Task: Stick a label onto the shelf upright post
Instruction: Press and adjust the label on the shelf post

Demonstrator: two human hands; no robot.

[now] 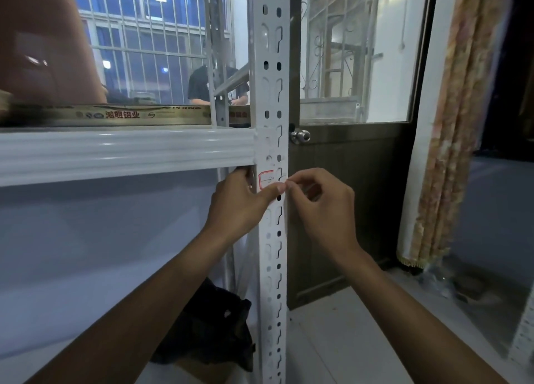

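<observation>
A: The label [267,180] is on the front of the white post [271,239], just under the place where the shelf beam [127,153] joins it. It has a red outline, and it looks see-through, because the holes in the post show through it.

B: Which hand is closer to it?

A: Both are right there. The left hand [239,203] reaches around the left side of the post, and its thumb [274,190] lies across the bottom of the label, touching it. The right hand [320,201] is at the label's right edge.

B: What is the right grip doing?

A: The thumb and first finger are pinched together at that edge. Something thin seems to be between them, maybe the label's edge or a bit of backing paper. It is too small to tell which.

B: And the left grip?

A: It is not pinched. The fingers wrap behind the post and the thumb pushes flat on the front.

B: Which way does the label run?

A: Across the post, from left to right, while the post goes straight up and down. So the next move is likely a rub sideways, from the red side at the left toward the pinched edge at the right. The left thumb is the nearer one for that job.
</observation>
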